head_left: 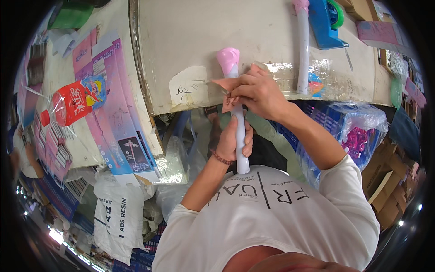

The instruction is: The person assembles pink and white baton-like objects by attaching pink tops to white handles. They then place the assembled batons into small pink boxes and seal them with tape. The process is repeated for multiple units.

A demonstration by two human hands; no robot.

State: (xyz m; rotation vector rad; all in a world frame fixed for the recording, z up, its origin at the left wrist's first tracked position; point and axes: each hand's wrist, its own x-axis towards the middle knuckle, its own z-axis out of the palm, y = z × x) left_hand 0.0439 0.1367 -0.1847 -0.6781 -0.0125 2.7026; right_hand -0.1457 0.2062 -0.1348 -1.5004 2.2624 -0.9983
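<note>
A white wand (239, 132) with a pink rose-shaped head (228, 60) stands upright between my body and the table edge. My left hand (233, 141) grips its lower shaft. My right hand (259, 93) is closed around the upper shaft, just under the pink head, and presses a small pinkish-brown piece of paper or tape (228, 93) against it. A second white wand with a pink tip (302, 50) lies flat on the beige table top (190, 41), to the right of my hands.
A blue tape dispenser (327, 22) sits at the table's far right. Pink and purple cardboard sleeves (115, 99) and a red bottle (72, 102) lie on the left. A white resin sack (115, 217) stands lower left; a plastic bag of pink parts (358, 136) is right.
</note>
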